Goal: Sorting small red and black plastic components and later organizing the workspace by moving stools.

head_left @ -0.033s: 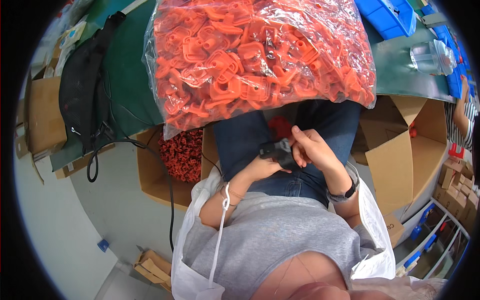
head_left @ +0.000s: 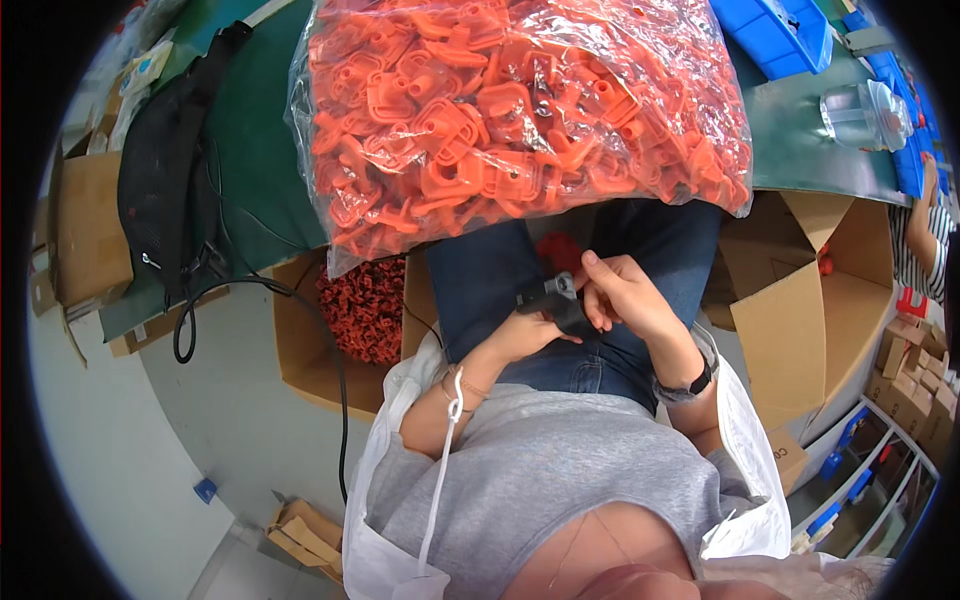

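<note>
Black device (head_left: 558,303): below the clear plastic bag (head_left: 520,120), apart from its near edge, above the lap; underside hidden, kind hard to make out.
Left hand (head_left: 528,335): fingers wrapped round the device, partly covered by it.
Right hand (head_left: 625,295): beside the device, fingers curled, thumb raised; whether they grip or touch it, cannot tell.
Orange patch (head_left: 560,255): just below the bag, between the legs; shadowed, form unclear.
Bag contents: many orange moulded parts; far end cut off by the upper frame edge.
Left carton (head_left: 300,360): below the bag's left corner, open, holding small red pieces, partly hidden.
Right carton (head_left: 785,340): below right of the bag, flaps raised; interior mostly hidden.
Green table (head_left: 262,120): surface showing both sides of the bag, whose near edge hides the table's front edge.
Blue bin (head_left: 770,40): upper right of the bag, cut off.
Clear jar (head_left: 860,115): right of the bag.
</note>
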A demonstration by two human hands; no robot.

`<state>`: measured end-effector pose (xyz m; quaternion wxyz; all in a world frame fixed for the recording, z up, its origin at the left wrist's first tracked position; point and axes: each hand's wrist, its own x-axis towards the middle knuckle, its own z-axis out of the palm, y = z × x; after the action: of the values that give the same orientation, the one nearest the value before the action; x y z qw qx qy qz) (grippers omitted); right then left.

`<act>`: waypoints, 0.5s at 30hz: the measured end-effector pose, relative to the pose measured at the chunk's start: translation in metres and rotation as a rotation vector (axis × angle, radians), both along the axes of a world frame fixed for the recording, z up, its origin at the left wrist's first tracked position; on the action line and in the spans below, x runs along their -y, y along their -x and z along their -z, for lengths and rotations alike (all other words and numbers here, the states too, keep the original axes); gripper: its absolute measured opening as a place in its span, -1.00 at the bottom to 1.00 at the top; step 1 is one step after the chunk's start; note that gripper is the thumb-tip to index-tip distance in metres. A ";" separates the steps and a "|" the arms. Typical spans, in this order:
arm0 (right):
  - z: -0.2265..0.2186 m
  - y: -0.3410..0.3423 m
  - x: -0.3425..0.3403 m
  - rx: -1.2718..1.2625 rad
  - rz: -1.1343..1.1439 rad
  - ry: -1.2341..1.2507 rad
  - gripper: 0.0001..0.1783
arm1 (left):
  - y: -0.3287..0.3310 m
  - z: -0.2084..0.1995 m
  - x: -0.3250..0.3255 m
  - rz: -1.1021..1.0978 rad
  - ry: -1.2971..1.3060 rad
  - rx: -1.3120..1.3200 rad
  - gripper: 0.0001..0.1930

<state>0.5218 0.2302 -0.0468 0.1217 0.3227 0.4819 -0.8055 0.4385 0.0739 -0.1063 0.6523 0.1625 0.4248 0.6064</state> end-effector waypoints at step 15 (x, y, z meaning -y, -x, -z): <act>0.009 0.001 0.034 -0.391 0.004 -0.916 -0.68 | 0.013 -0.003 -0.017 -0.412 -0.025 -0.161 -0.48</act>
<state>0.5207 0.1961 -0.0560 -0.1266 0.1868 0.7994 -0.5568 0.4254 0.0907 -0.1033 0.4766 0.1283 0.4922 0.7170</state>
